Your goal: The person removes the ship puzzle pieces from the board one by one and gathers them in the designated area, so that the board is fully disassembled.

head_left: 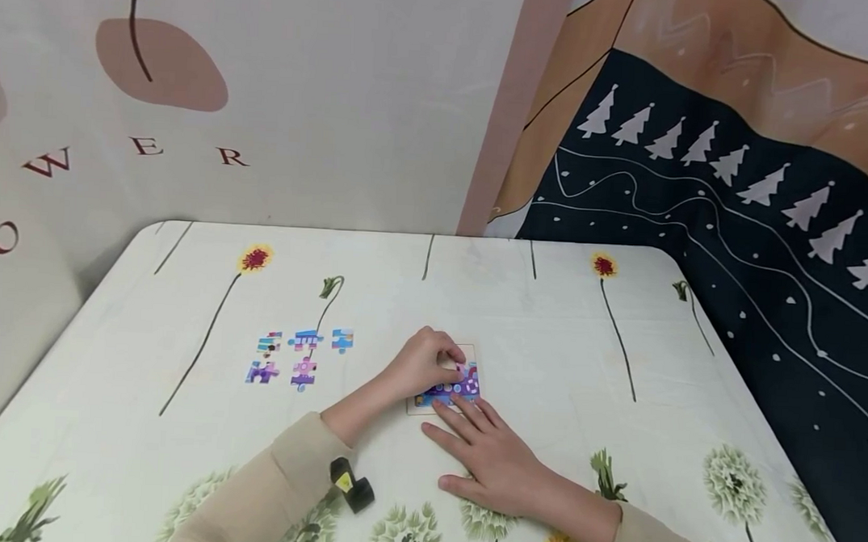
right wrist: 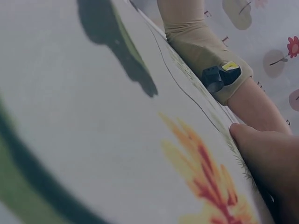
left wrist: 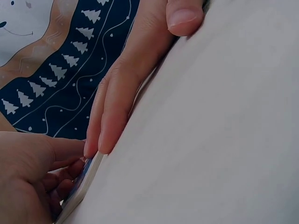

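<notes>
On the flower-patterned desk (head_left: pixel 548 324), the step in hand looks to be fitting pieces into a jigsaw board; the next move probably calls for settling whatever lies under the left fingertips flush with its neighbours, the board kept steady, before another piece is fetched.

The right hand (head_left: pixel 494 464), on the board's near side, grips nothing: its fingers are spread and straight, the foremost fingertips touching the board's near part. The left hand (head_left: pixel 426 364) reaches over the board from its left, fingers curled, thumb and index finger at the board's right half; whether they pinch a piece I cannot tell.

The shallow board (head_left: pixel 472 353) itself lies directly under the left fingertips and just ahead of the right palm. Its near and right parts carry joined purple-and-blue pieces (head_left: pixel 471 384), while pale backing shows at its far right corner; the left hand hides much of the rest.

Smallest are the five loose pieces (head_left: pixel 305 340), well apart to the board's left: three in a far row, two in a nearer one.
</notes>
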Motion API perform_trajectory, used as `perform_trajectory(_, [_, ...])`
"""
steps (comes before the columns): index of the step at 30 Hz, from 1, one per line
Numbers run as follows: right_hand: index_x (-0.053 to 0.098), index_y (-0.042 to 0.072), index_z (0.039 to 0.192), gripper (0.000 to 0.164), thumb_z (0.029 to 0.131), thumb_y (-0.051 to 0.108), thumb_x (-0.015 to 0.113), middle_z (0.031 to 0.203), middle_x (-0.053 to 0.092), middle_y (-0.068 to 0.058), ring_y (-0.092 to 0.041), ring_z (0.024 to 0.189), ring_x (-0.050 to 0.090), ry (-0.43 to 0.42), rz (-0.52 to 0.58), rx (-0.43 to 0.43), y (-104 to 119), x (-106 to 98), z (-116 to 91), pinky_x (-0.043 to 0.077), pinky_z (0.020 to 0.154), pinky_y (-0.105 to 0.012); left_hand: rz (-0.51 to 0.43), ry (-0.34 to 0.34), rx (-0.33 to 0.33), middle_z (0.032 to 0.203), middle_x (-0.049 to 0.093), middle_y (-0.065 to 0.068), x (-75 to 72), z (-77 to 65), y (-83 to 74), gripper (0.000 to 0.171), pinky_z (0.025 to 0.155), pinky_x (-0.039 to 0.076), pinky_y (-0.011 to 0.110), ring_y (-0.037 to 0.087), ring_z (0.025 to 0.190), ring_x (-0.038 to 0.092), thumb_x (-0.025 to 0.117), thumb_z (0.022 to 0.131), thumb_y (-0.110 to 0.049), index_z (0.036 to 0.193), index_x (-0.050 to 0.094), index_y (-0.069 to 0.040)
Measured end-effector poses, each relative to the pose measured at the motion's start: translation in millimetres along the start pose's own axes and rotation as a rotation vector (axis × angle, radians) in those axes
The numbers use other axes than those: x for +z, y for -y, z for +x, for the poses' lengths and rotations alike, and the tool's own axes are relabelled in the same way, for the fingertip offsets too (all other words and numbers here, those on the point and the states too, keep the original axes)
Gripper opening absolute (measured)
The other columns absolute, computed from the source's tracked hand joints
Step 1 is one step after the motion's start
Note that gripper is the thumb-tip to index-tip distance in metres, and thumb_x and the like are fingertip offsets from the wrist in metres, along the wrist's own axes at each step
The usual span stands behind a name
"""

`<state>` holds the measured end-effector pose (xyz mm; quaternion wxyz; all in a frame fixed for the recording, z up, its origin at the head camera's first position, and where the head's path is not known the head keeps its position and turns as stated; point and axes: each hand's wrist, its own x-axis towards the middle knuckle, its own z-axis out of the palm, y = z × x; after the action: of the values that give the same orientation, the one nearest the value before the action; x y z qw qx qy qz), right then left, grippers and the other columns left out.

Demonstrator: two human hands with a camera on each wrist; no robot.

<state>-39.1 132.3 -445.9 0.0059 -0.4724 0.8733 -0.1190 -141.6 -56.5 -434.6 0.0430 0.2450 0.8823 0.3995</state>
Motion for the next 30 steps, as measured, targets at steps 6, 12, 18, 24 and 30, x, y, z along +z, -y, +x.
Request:
perform_trajectory(6, [0.026, 0.021, 0.153, 0.061, 0.100, 0.051, 0.036, 0.158, 0.016, -0.006, -0.029, 0.144, 0.010, -0.005, -0.002, 0.002, -0.4, 0.3, -0.7, 0.015, 0.109, -0.051, -0.098, 0.008, -0.025, 0.074, 0.063, -0.008, -0.2, 0.1, -0.9, 0.011, 0.068, 0.042, 0.028, 0.010, 0.071, 0.050, 0.079, 0.078, -0.009, 0.088, 0.074, -0.008])
perform_trajectory(12, [0.026, 0.023, 0.153, 0.061, 0.100, 0.050, 0.040, 0.159, 0.015, -0.005, -0.027, 0.144, 0.007, -0.001, 0.024, 0.013, -0.4, 0.2, -0.8, 0.016, 0.109, -0.052, -0.224, -0.001, -0.069, 0.073, 0.067, -0.005, -0.7, 0.3, -1.8, 0.008, 0.063, 0.049, 0.025, 0.009, 0.066, 0.059, 0.076, 0.080, -0.006, 0.088, 0.076, -0.005])
perform_trajectory(18, [0.026, 0.022, 0.153, 0.060, 0.100, 0.049, 0.040, 0.159, 0.015, -0.005, -0.027, 0.144, 0.008, 0.004, 0.042, 0.016, 0.0, -1.1, -0.3, 0.015, 0.109, -0.052, -0.264, -0.017, -0.123, 0.074, 0.068, -0.005, -3.0, 1.1, -3.0, 0.006, 0.064, 0.049, 0.026, 0.010, 0.067, 0.060, 0.075, 0.080, -0.005, 0.085, 0.077, -0.008])
perform_trajectory(24, [0.025, 0.022, 0.153, 0.060, 0.101, 0.049, 0.038, 0.159, 0.014, -0.005, -0.028, 0.144, 0.008, 0.025, 0.053, 0.022, 0.7, -2.1, -0.3, 0.014, 0.109, -0.052, -0.279, -0.026, -0.132, 0.075, 0.069, -0.004, -8.4, -1.2, -4.3, 0.006, 0.063, 0.048, 0.027, 0.011, 0.068, 0.060, 0.075, 0.079, -0.007, 0.085, 0.077, -0.008])
perform_trajectory(30, [0.025, 0.022, 0.153, 0.061, 0.101, 0.049, 0.038, 0.159, 0.014, -0.005, -0.029, 0.144, 0.008, 0.028, 0.048, 0.023, 1.7, -3.2, 0.6, 0.014, 0.109, -0.053, -0.303, -0.021, -0.155, 0.076, 0.070, -0.004, -15.3, -3.4, -4.1, 0.006, 0.062, 0.047, 0.027, 0.013, 0.068, 0.060, 0.076, 0.080, -0.008, 0.087, 0.077, -0.008])
